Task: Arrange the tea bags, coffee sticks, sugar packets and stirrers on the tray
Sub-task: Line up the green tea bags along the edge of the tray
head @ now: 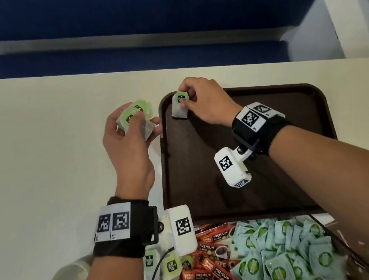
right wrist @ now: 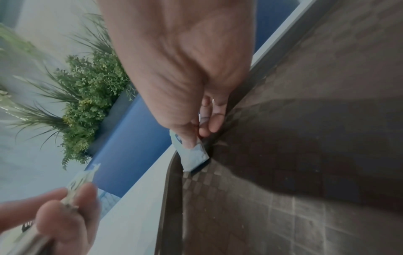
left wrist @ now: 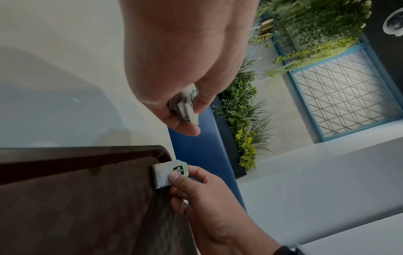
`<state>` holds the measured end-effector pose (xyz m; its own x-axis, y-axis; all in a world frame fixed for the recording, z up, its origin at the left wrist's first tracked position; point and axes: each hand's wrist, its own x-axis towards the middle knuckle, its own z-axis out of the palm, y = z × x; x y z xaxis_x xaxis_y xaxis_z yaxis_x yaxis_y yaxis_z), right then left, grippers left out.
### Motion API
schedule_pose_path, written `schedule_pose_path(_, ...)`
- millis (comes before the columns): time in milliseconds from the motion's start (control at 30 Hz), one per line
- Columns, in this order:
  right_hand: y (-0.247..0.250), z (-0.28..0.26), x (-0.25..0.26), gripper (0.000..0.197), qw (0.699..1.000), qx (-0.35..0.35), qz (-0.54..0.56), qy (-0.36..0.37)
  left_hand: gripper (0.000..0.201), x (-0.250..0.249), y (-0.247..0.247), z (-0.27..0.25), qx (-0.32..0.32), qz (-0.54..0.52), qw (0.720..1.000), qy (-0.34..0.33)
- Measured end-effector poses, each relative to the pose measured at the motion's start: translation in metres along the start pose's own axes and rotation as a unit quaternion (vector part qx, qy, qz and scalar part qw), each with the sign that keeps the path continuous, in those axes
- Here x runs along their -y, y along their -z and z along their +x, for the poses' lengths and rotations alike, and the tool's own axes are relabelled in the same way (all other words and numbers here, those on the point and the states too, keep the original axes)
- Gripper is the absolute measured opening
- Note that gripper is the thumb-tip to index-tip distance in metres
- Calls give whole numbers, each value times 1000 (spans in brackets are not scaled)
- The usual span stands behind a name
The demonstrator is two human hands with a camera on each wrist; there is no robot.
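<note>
Cream worktop [head: 34, 152] w/ brown tray [head: 300, 105], nearly bare. Near edge: heaps of sugar packets [head: 289, 259], coffee sticks [head: 208, 275], loose tea bags [head: 170, 265]. Left hand [head: 128, 144] grips a stack of tea bags [head: 137, 119] just beside tray. Right hand [head: 206, 102] pinches one tea bag [head: 180, 106], standing it in tray's far-left corner. Step: starting tea-bag row. Next prob: let go w/o tipping, take another from stack.

The red coffee sticks [head: 207, 274] piled at the near edge of the table carry "PREMIUM CLASSIC" in white letters, while the green tags on the tea bags [head: 179, 105] bear a dark badge with white lettering too blurred to read.
</note>
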<state>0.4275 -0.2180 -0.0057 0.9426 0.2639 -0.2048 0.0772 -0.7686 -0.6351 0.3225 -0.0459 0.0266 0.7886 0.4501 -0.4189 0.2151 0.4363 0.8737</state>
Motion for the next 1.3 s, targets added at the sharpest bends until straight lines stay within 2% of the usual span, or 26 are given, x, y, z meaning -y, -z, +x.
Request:
schedule_pose_path(267, -8, 12, 5, 13, 999, -17, -25, 22, 30, 1, 0, 6, 3, 36, 999, -9)
schedule_pose_path(533, -15, 16, 8, 13, 999, -39, -14, 13, 29, -2, 5, 8, 10, 45, 999, -7)
schedule_pose_path(1000, -20, 17, 6, 20, 998, -58, -13, -4, 29, -2, 10, 8, 12, 49, 999, 2)
schedule_pose_path(1300, -18, 13, -2, 31, 998, -62, 14, -6, 27, 1, 7, 4, 19, 56, 998, 6)
